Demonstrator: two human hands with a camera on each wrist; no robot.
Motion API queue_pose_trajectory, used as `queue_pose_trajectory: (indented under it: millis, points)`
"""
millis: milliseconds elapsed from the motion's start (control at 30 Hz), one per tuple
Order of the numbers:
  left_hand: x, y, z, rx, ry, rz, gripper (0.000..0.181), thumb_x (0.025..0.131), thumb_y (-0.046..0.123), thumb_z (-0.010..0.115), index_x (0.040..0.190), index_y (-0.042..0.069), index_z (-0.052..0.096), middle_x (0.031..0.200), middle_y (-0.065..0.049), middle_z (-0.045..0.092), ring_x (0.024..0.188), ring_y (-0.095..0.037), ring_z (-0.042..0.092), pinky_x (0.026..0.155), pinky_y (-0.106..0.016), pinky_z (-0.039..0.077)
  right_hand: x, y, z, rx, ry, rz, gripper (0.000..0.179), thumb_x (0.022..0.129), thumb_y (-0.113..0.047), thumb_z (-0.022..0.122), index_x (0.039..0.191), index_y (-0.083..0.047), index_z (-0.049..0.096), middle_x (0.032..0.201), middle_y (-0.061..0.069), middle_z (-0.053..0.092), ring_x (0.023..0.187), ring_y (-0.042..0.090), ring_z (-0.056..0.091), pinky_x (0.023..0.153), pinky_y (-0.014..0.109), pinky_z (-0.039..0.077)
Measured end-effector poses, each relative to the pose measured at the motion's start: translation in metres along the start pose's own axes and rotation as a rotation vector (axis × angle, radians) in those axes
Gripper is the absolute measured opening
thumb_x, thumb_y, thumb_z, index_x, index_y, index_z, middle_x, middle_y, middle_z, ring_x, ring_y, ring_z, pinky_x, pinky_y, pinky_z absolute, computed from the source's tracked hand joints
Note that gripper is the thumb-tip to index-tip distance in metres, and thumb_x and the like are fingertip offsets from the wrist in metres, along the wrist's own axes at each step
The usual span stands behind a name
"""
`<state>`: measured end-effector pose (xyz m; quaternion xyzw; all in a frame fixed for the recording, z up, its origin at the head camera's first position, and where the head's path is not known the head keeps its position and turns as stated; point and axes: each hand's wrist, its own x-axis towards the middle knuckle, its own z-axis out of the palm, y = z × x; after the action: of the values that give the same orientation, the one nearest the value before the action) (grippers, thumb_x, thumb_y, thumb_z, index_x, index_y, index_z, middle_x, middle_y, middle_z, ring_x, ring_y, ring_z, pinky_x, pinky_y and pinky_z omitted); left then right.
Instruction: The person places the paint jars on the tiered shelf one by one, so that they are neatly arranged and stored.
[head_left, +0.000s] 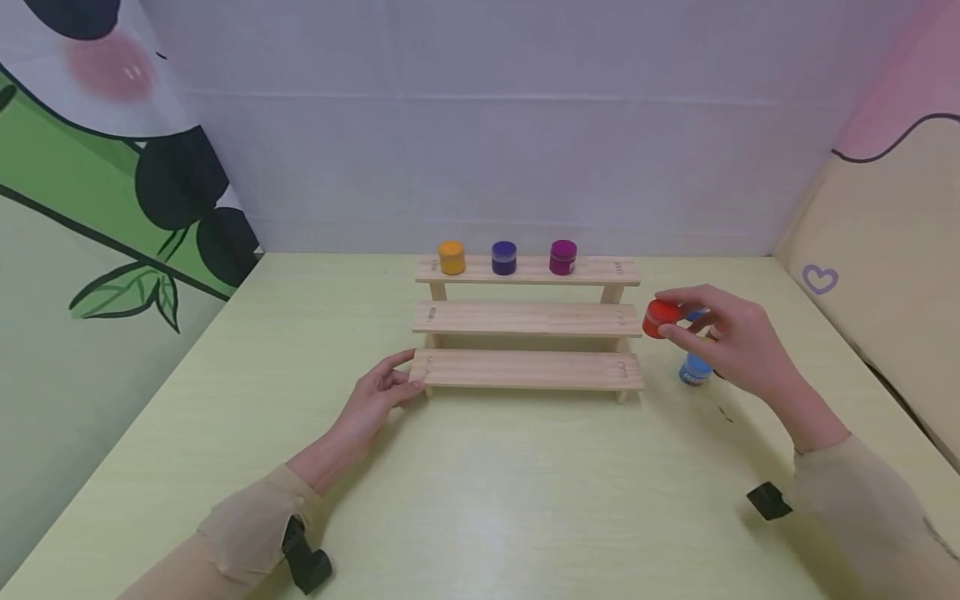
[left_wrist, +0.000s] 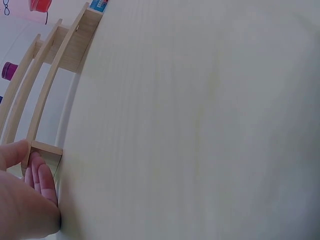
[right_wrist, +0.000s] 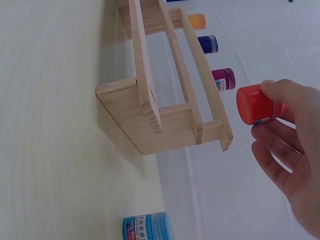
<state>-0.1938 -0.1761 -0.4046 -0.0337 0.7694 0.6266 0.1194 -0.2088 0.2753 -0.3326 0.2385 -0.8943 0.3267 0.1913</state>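
Note:
A three-tier wooden display rack point(head_left: 525, 320) stands on the table. My left hand point(head_left: 378, 392) grips the left end of its lowest shelf, thumb on one side and fingers curled at the other in the left wrist view. My right hand point(head_left: 738, 342) pinches a small red paint jar point(right_wrist: 254, 104) between thumb and fingers, held up off the table just past the rack's right end. Along the top shelf sit an orange-yellow jar point(head_left: 452, 257), a dark blue jar point(head_left: 504, 258) and a purple jar point(head_left: 563, 257). The middle and lowest shelves are bare.
On the table below my right hand is a light blue paint jar point(head_left: 695, 370); another blue lid point(head_left: 697, 315) shows partly behind the fingers. A pale wall cloth point(head_left: 525, 167) rises behind the rack, and printed side panels point(head_left: 892, 275) flank the table.

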Motion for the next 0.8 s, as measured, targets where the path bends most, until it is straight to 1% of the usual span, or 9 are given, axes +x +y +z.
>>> queue_pose_trajectory:
  millis: [33, 133, 267, 567, 700, 800]
  points:
    - [0.000, 0.000, 0.000, 0.000, -0.001, 0.000, 0.061, 0.097, 0.021, 0.062, 0.152, 0.017, 0.037, 0.096, 0.009, 0.059, 0.097, -0.010, 0.057, 0.108, -0.039, 0.036, 0.001, 0.000, 0.000, 0.001, 0.004, 0.001, 0.046, 0.083, -0.004, 0.077, 0.126, -0.012, 0.065, 0.108, 0.008, 0.070, 0.077, -0.012, 0.057, 0.059, 0.012, 0.047]
    - [-0.001, 0.000, 0.000, 0.002, -0.004, 0.001, 0.061, 0.097, 0.021, 0.062, 0.152, 0.016, 0.036, 0.096, 0.009, 0.059, 0.097, -0.010, 0.057, 0.108, -0.040, 0.036, 0.006, -0.001, 0.003, 0.004, 0.020, -0.009, 0.047, 0.082, -0.004, 0.078, 0.127, -0.013, 0.065, 0.109, 0.007, 0.070, 0.079, -0.013, 0.057, 0.061, 0.011, 0.047]
    - [-0.001, 0.000, -0.001, 0.004, -0.003, 0.003, 0.061, 0.097, 0.021, 0.062, 0.152, 0.016, 0.036, 0.096, 0.008, 0.059, 0.097, -0.011, 0.057, 0.109, -0.042, 0.035, 0.012, -0.002, 0.006, 0.022, 0.037, -0.017, 0.048, 0.082, -0.004, 0.079, 0.127, -0.012, 0.065, 0.111, 0.009, 0.070, 0.083, -0.012, 0.055, 0.070, 0.005, 0.047]
    - [-0.001, 0.000, 0.000, 0.003, -0.002, 0.003, 0.061, 0.097, 0.021, 0.062, 0.152, 0.016, 0.037, 0.096, 0.008, 0.059, 0.096, -0.010, 0.057, 0.108, -0.040, 0.035, 0.028, -0.002, 0.014, 0.083, 0.072, -0.050, 0.047, 0.082, 0.000, 0.077, 0.127, -0.010, 0.065, 0.110, 0.008, 0.070, 0.090, -0.010, 0.056, 0.074, 0.004, 0.047]
    - [-0.001, 0.001, 0.000, 0.004, -0.001, 0.000, 0.061, 0.097, 0.021, 0.062, 0.152, 0.016, 0.037, 0.097, 0.008, 0.059, 0.096, -0.010, 0.057, 0.109, -0.041, 0.035, 0.033, 0.000, 0.018, 0.075, 0.068, -0.017, 0.044, 0.085, -0.004, 0.076, 0.128, -0.011, 0.065, 0.110, 0.009, 0.070, 0.090, -0.012, 0.055, 0.073, 0.003, 0.047]
    - [-0.001, 0.001, 0.000, 0.001, -0.001, -0.002, 0.061, 0.097, 0.021, 0.062, 0.152, 0.016, 0.036, 0.097, 0.008, 0.059, 0.097, -0.011, 0.057, 0.109, -0.041, 0.035, 0.038, 0.001, 0.020, 0.056, 0.068, 0.018, 0.043, 0.087, -0.010, 0.075, 0.129, -0.012, 0.065, 0.112, 0.008, 0.070, 0.090, -0.010, 0.055, 0.073, 0.003, 0.046]
